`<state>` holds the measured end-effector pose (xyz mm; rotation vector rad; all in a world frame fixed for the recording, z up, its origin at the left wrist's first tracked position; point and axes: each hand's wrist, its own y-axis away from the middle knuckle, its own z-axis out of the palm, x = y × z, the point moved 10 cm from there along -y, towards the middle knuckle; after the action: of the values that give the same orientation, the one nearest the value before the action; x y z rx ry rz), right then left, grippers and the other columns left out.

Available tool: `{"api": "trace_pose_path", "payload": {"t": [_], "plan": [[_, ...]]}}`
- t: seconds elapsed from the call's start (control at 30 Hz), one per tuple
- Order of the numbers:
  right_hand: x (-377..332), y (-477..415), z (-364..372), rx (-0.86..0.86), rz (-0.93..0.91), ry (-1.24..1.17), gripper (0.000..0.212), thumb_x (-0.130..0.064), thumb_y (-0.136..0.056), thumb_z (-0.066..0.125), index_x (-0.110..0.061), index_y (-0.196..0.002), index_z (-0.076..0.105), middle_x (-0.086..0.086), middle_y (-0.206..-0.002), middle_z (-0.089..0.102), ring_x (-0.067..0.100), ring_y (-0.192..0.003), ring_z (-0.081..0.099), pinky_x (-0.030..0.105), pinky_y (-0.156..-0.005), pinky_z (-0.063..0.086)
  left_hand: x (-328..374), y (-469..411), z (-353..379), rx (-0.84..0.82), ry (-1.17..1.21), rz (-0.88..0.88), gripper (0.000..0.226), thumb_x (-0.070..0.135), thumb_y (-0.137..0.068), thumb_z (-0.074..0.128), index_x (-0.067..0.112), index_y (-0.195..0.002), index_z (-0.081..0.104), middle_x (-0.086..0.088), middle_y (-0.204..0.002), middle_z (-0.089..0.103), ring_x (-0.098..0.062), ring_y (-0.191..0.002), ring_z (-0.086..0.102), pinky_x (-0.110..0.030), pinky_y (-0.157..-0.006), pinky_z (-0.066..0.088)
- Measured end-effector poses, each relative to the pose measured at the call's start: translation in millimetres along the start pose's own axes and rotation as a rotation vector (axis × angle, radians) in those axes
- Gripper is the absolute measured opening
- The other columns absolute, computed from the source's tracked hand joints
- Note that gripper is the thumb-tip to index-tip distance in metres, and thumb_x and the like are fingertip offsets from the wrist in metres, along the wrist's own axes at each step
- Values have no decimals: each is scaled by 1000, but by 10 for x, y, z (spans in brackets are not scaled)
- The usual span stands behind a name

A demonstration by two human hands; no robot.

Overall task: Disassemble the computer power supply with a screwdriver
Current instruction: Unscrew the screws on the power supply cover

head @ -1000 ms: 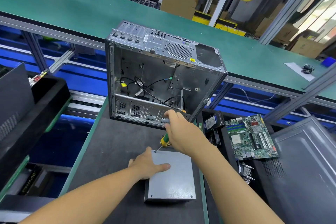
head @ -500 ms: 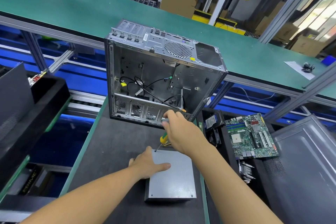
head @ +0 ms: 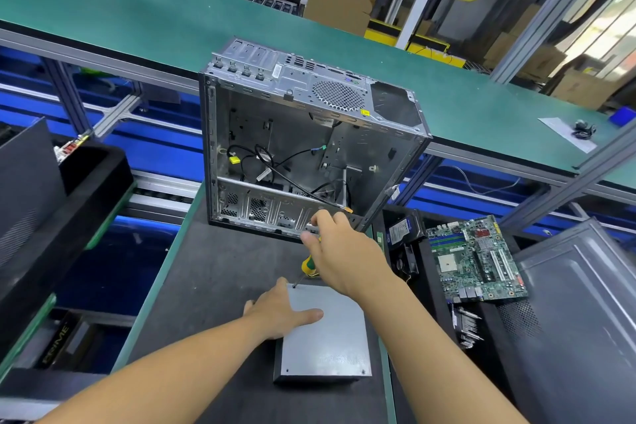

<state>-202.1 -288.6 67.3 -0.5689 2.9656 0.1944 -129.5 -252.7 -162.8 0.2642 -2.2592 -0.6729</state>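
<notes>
The grey metal power supply (head: 327,344) lies flat on the dark work mat, close to me. My left hand (head: 280,315) rests on its far left part, palm down, thumb stretched across the lid. My right hand (head: 339,251) grips the yellow-and-green screwdriver (head: 308,267) from above. The tool's tip sits on a screw at the lid's far left corner (head: 293,285), just beyond my left hand's fingers. Most of the handle is hidden inside my fist.
An open, stripped computer case (head: 303,155) stands just behind the power supply. A green motherboard (head: 476,258) and a hard drive (head: 401,227) lie in a bin to the right, beside a grey side panel (head: 578,313). A black tray (head: 69,203) sits left. A green conveyor (head: 155,17) runs behind.
My right hand has shifted slightly on the screwdriver handle, consistent with turning it. The left hand and the power supply stay where they were.
</notes>
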Motion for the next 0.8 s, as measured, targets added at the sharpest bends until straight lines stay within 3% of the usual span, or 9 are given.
{"api": "trace_pose_path", "payload": {"t": [0.13,0.27,0.4,0.6,0.8], "plan": [[-7,-7,5,-2,-6,1,23,-34,-104,37,-21,-122,40,3,-113,47,36,-80,59,40,-65,47,10,4,-7,-1,9,2,88,94,-47,50,35,-111,32,22,-111,57,-13,-111,55,-38,-88,27],[-24,3,-2,-24,-5,-62,26,-20,-93,44,-20,-119,42,4,-112,43,29,-76,51,35,-62,41,28,21,-16,0,9,11,87,93,-49,50,34,-111,34,22,-110,56,-12,-107,54,-39,-87,28],[-49,21,-17,-34,-9,-87,28,-24,-87,50,-19,-114,44,2,-110,41,27,-93,48,37,-68,46,38,31,-24,4,9,16,89,93,-49,51,33,-114,34,21,-114,56,-13,-113,54,-39,-88,30],[-27,8,-54,42,6,64,36,-51,-102,30,-21,-118,40,2,-108,45,35,-81,59,38,-63,40,37,38,-24,-4,3,7,90,92,-49,50,33,-114,32,19,-115,55,-15,-115,54,-41,-91,30],[-57,7,-42,3,-26,40,21,-27,-103,35,-20,-122,39,4,-112,46,34,-75,59,42,-66,52,33,26,-16,-9,19,8,86,92,-49,51,35,-110,34,21,-109,57,-12,-107,54,-40,-90,30]]}}
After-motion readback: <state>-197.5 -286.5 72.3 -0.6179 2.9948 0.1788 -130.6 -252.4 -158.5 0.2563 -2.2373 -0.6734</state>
